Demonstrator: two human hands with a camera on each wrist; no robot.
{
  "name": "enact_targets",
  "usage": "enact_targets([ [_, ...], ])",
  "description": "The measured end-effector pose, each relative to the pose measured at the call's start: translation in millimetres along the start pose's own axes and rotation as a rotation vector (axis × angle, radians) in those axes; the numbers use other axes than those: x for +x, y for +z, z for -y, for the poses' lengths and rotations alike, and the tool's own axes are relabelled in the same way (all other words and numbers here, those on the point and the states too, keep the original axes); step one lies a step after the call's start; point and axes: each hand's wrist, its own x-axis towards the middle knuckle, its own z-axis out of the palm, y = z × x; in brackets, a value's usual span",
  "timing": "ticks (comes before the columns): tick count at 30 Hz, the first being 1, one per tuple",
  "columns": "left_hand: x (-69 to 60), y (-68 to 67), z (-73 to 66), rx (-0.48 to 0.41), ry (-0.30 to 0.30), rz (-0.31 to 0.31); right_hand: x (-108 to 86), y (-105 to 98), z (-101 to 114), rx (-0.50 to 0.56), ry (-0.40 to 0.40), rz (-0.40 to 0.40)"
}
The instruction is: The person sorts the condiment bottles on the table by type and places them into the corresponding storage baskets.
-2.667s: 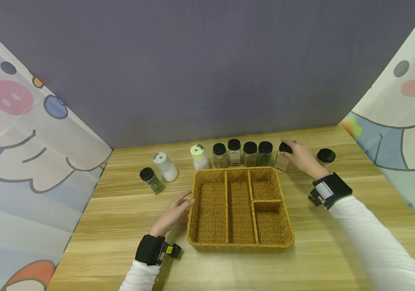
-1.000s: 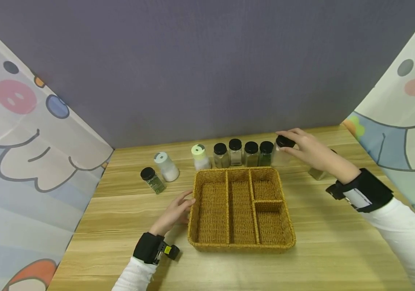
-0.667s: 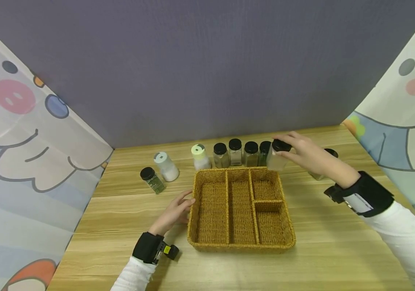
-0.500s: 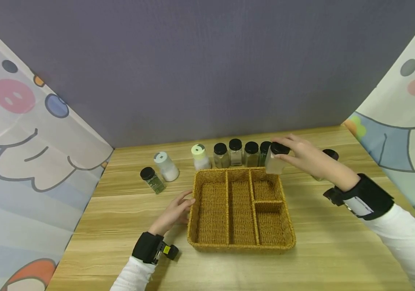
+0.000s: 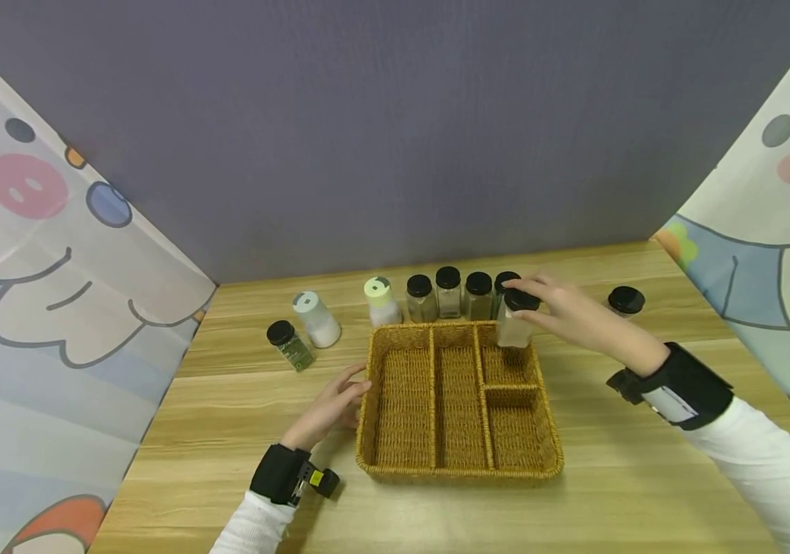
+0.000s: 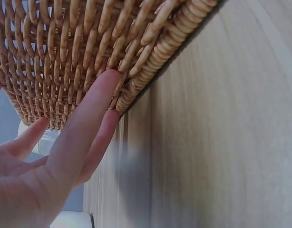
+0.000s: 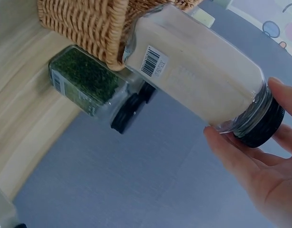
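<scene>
While in right fingers (image 7: 234, 159), pale jar (image 7: 196, 66) over basket (image 5: 431, 415); earlier beyond.

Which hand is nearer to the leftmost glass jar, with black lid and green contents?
Left. The left hand touches the brown woven basket, close in front and right of that jar. The right hand is near the basket's far right corner, holding a pale-filled, black-lidded glass jar.
</scene>
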Motion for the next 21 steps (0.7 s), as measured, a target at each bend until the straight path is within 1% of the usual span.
enact_targets([
  [4,-0.2,-0.2,0.3,-0.009,-0.002,0.004,-1.1,4,1,0.010,0.007,0.014],
  [12,-0.3,-0.6,0.8,0.010,-0.005,0.002,-4.0,12,0,0.038,0.048,0.059],
  [15,0.0,-0.7,0.9,0.012,0.004,0.011,-5.1,16,-1,0.040,0.048,0.055],
  [18,-0.1,-0.8,1.6,0.018,0.000,0.007,-6.1,20,-2,0.043,0.047,0.046],
  [21,-0.7,-0.9,2.1,0.022,-0.002,0.001,-7.3,24,-2,0.042,0.065,0.054],
])
